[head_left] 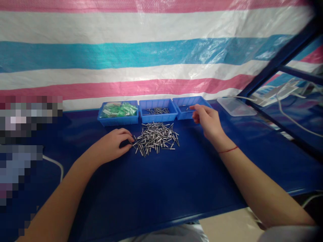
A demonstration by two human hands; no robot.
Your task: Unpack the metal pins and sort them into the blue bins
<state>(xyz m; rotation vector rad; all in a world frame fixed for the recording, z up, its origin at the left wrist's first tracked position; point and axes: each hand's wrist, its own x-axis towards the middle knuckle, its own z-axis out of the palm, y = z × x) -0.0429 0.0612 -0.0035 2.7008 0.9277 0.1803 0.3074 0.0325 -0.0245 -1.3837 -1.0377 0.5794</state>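
Note:
A heap of silver blind rivets [157,137] lies on the dark blue table. My left hand [114,144] is at the heap's left edge, its thumb and fingertips curled together around a rivet there. My right hand [208,121] is raised over the front of the right blue bin [180,116], its index finger stretched out and the other fingers loosely bent; I see nothing held in it. A few small pieces lie inside that bin, partly hidden by the hand. The middle blue bin [158,117] behind the heap holds several more rivets.
The left blue bin [118,121] holds green plastic packaging. A translucent plastic lid or tray [237,107] lies at the back right, near a dark metal frame [277,64] and white cables. A striped plastic sheet [151,53] hangs behind the table [161,188].

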